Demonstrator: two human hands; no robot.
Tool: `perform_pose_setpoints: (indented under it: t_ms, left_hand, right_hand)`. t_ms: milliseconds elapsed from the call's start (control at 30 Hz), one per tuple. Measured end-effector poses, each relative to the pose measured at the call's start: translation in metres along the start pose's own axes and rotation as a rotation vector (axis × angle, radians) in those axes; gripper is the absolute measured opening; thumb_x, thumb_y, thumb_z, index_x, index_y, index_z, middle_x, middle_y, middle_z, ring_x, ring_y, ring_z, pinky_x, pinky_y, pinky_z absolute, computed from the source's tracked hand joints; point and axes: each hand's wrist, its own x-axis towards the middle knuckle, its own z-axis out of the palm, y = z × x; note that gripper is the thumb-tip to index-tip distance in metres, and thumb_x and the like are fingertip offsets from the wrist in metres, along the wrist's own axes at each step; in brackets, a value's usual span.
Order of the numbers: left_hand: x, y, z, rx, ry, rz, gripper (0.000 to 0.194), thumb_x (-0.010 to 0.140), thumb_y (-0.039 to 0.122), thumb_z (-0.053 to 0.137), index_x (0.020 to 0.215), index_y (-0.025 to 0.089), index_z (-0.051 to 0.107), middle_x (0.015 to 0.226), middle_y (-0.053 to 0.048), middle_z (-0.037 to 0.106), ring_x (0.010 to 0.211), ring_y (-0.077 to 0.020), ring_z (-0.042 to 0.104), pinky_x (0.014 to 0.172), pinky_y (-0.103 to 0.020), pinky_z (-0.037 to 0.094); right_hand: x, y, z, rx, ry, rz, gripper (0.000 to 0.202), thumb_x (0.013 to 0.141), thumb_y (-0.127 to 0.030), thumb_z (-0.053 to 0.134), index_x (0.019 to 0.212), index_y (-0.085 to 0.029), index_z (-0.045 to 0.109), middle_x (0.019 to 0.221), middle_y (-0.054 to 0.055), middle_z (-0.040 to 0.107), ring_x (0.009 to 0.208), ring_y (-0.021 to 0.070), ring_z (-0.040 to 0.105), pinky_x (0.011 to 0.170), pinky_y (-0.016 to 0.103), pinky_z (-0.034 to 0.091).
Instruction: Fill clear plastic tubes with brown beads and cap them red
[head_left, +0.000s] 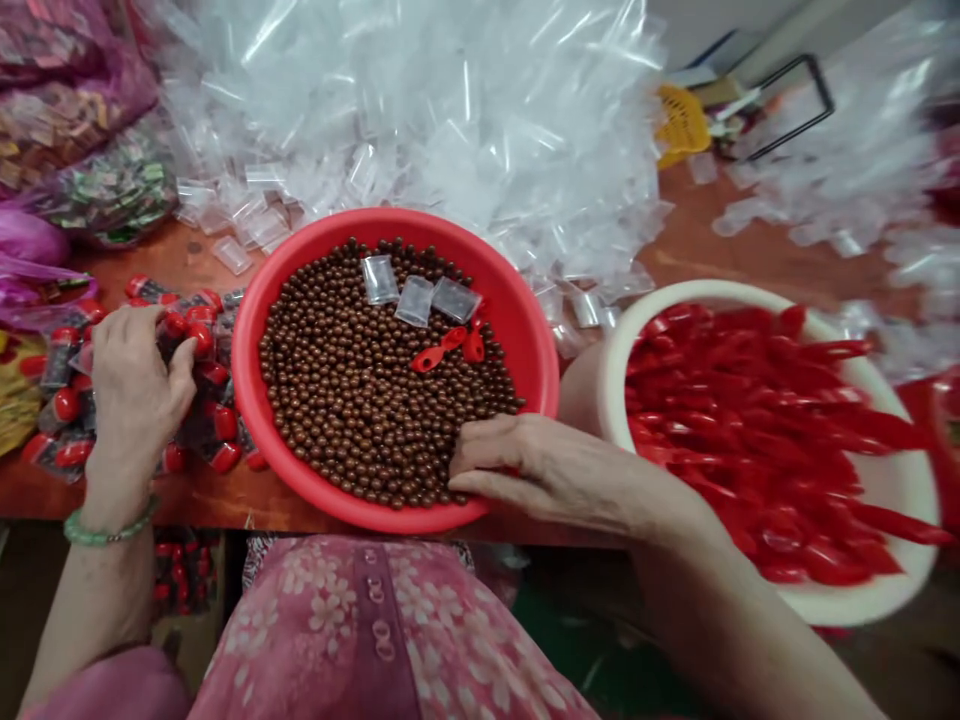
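Observation:
My left hand [139,385] rests over a pile of small clear containers with red caps [66,404], its thumb apart from the fingers. The fingertips are partly hidden behind the hand; a red cap shows beside the thumb. My right hand [510,460] reaches over the near right rim of a red basin [251,370], fingers bent together with their tips at the brown balls [360,400]. What those fingers hold, if anything, is hidden. On the balls lie several clear plastic containers [414,301] and small red plastic pieces [429,358].
A white tub [616,385] of red plastic pieces [750,430] stands at the right. Behind the basin rises a large heap of clear containers [450,120]. Bags of small packets [112,185] lie at the far left. A yellow basket [682,125] sits at the back.

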Motion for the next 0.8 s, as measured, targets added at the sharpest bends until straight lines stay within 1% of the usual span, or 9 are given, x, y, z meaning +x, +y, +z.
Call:
perform_pose_setpoints:
  t_ms: [67, 100, 133, 200, 300, 400, 533, 667, 800]
  left_hand:
    - [-0.012, 0.024, -0.009, -0.023, 0.069, 0.085, 0.047, 0.09, 0.046, 0.047, 0.131, 0.023, 0.054, 0.136, -0.005, 0.058, 0.129, -0.0316, 0.049, 0.109, -0.055, 0.038]
    - [-0.018, 0.039, -0.013, -0.042, 0.145, 0.162, 0.045, 0.089, 0.041, 0.054, 0.129, 0.021, 0.056, 0.13, -0.008, 0.061, 0.124, -0.0304, 0.054, 0.108, -0.053, 0.041]
    - [-0.025, 0.054, -0.016, -0.068, 0.119, 0.291, 0.047, 0.087, 0.038, 0.059, 0.129, 0.018, 0.055, 0.128, -0.011, 0.062, 0.123, -0.0297, 0.054, 0.108, -0.052, 0.042]
    - [-0.037, 0.083, -0.017, -0.109, -0.077, 0.513, 0.056, 0.087, 0.045, 0.059, 0.132, 0.013, 0.051, 0.132, -0.018, 0.057, 0.133, -0.0317, 0.046, 0.111, -0.05, 0.04]
    - [-0.047, 0.111, -0.006, -0.028, -0.377, 0.638, 0.066, 0.088, 0.056, 0.052, 0.138, 0.014, 0.048, 0.144, -0.019, 0.048, 0.142, -0.0357, 0.033, 0.114, -0.054, 0.033]
    - [-0.047, 0.12, 0.009, 0.08, -0.513, 0.602, 0.069, 0.089, 0.058, 0.047, 0.144, 0.017, 0.042, 0.151, -0.021, 0.039, 0.144, -0.0397, 0.026, 0.113, -0.061, 0.029]
    - [-0.039, 0.122, 0.021, 0.183, -0.599, 0.559, 0.072, 0.09, 0.057, 0.046, 0.147, 0.014, 0.038, 0.154, -0.025, 0.031, 0.144, -0.0411, 0.026, 0.109, -0.062, 0.032]
    - [-0.027, 0.124, 0.033, 0.254, -0.618, 0.549, 0.061, 0.092, 0.042, 0.049, 0.146, 0.016, 0.038, 0.153, -0.025, 0.033, 0.142, -0.0414, 0.03, 0.102, -0.06, 0.043]
    - [-0.01, 0.121, 0.046, 0.283, -0.655, 0.565, 0.053, 0.093, 0.017, 0.039, 0.147, 0.022, 0.038, 0.152, -0.023, 0.035, 0.138, -0.0413, 0.038, 0.093, -0.057, 0.05]
  right_hand:
    - [0.007, 0.001, 0.006, -0.037, -0.027, -0.031, 0.029, 0.097, -0.025, 0.047, 0.078, -0.02, 0.068, 0.077, 0.001, 0.065, 0.076, 0.0132, 0.061, 0.071, 0.025, 0.046]
    - [0.011, 0.001, 0.008, -0.068, -0.029, -0.036, 0.027, 0.097, -0.023, 0.048, 0.08, -0.02, 0.069, 0.079, 0.002, 0.064, 0.077, 0.0135, 0.06, 0.072, 0.025, 0.045]
    - [0.015, 0.002, 0.01, -0.106, -0.025, -0.031, 0.025, 0.096, -0.022, 0.049, 0.081, -0.02, 0.069, 0.081, 0.002, 0.064, 0.079, 0.014, 0.06, 0.073, 0.026, 0.045]
    - [0.021, 0.004, 0.013, -0.187, -0.002, -0.001, 0.02, 0.093, -0.022, 0.053, 0.081, -0.02, 0.068, 0.086, 0.004, 0.062, 0.081, 0.0157, 0.059, 0.072, 0.028, 0.044]
    - [0.031, 0.007, 0.015, -0.285, 0.03, 0.035, 0.013, 0.09, -0.021, 0.056, 0.084, -0.018, 0.067, 0.093, 0.007, 0.061, 0.086, 0.0189, 0.058, 0.077, 0.031, 0.045]
    - [0.042, 0.012, 0.017, -0.357, 0.032, 0.026, 0.014, 0.09, -0.018, 0.054, 0.092, -0.016, 0.067, 0.098, 0.01, 0.061, 0.091, 0.0207, 0.057, 0.082, 0.034, 0.046]
    - [0.059, 0.018, 0.016, -0.469, 0.054, 0.047, 0.022, 0.09, -0.01, 0.047, 0.097, -0.013, 0.068, 0.098, 0.012, 0.06, 0.095, 0.0224, 0.057, 0.082, 0.033, 0.047]
    - [0.061, 0.014, 0.005, -0.509, 0.04, 0.051, 0.023, 0.09, -0.007, 0.046, 0.098, -0.013, 0.067, 0.096, 0.011, 0.059, 0.094, 0.0231, 0.058, 0.08, 0.033, 0.047]
    - [0.046, 0.011, -0.016, -0.415, 0.094, 0.039, 0.022, 0.093, -0.011, 0.045, 0.085, -0.016, 0.065, 0.093, 0.008, 0.06, 0.085, 0.0173, 0.058, 0.078, 0.029, 0.046]
